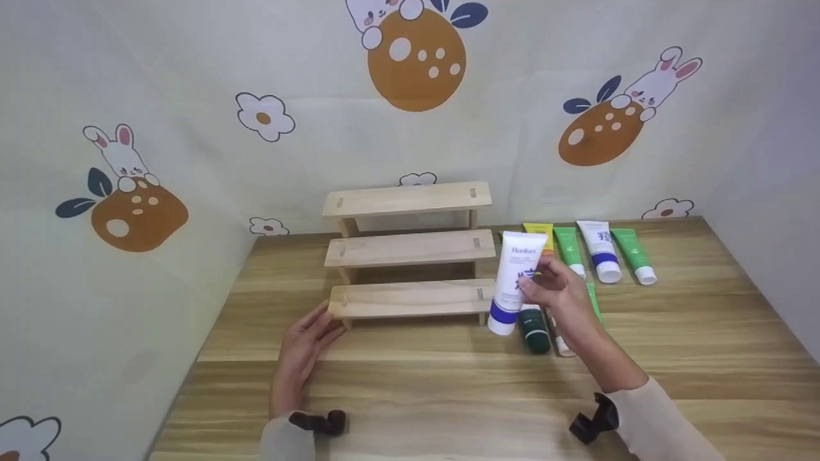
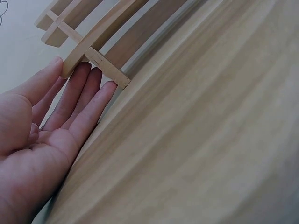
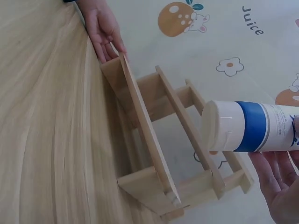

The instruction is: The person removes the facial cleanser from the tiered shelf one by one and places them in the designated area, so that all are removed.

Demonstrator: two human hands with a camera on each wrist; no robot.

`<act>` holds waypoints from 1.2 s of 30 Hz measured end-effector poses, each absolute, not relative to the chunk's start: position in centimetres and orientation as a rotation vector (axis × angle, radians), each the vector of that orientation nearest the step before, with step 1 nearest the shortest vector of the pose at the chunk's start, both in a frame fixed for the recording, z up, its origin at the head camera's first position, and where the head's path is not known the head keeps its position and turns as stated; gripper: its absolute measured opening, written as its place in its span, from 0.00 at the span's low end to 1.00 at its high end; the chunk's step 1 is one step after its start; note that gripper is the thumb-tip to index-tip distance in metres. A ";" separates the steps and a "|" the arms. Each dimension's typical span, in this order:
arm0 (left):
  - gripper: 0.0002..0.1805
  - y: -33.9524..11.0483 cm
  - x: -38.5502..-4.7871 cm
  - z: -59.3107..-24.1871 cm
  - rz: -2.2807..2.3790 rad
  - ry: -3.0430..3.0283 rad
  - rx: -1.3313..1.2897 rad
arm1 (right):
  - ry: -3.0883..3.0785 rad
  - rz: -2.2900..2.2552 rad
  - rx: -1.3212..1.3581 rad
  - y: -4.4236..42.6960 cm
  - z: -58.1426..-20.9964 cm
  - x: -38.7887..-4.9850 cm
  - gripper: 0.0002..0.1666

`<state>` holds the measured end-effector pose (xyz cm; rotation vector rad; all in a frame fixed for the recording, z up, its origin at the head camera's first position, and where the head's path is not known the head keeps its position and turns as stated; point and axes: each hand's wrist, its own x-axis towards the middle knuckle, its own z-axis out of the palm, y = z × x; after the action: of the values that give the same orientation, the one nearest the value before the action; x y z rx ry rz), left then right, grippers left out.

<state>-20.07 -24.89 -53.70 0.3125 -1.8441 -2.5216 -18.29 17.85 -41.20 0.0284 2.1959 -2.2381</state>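
Observation:
In the head view, my right hand (image 1: 564, 298) holds a white tube (image 1: 517, 272) with a blue band and white cap between thumb and fingers. The tube is cap down, slightly tilted, off the right end of the lowest step. In the right wrist view, its capped end (image 3: 229, 126) points left. A three-step wooden display rack (image 1: 410, 298) stands on the table. My left hand (image 1: 307, 339) grips the left end of its lowest step. In the left wrist view, the thumb lies at the board's end (image 2: 70, 67), with the fingers below against the side support.
Behind my right hand lie green tubes (image 1: 634, 253), another white-and-blue tube (image 1: 600, 250) and a yellow tube (image 1: 538, 229). A dark green tube (image 1: 533, 330) lies nearer, partly covered. A patterned cloth backdrop (image 1: 307, 166) rises behind the rack and along both sides.

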 end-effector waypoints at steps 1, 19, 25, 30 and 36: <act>0.30 -24.8 -20.1 -53.7 -2.527 -1.833 0.328 | 2.212 -2.220 0.014 18.4 -41.3 -18.2 0.22; 0.30 -24.7 -20.2 -53.6 -2.520 -1.839 0.335 | 2.453 -1.934 0.025 29.2 -43.1 -17.3 0.20; 0.29 -24.8 -20.2 -53.6 -2.512 -1.855 0.353 | 2.403 -1.817 0.088 33.0 -44.1 -18.4 0.16; 0.28 -24.8 -20.2 -53.6 -2.512 -1.866 0.368 | 2.336 -1.743 0.090 36.0 -45.5 -19.3 0.13; 0.28 -24.9 -20.1 -53.7 -2.522 -1.843 0.343 | 2.212 -1.696 0.065 37.5 -46.9 -20.1 0.12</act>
<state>-20.09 -24.85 -53.67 0.3429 -1.8426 -2.5218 -20.06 37.46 -46.86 0.0652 2.2120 -1.6958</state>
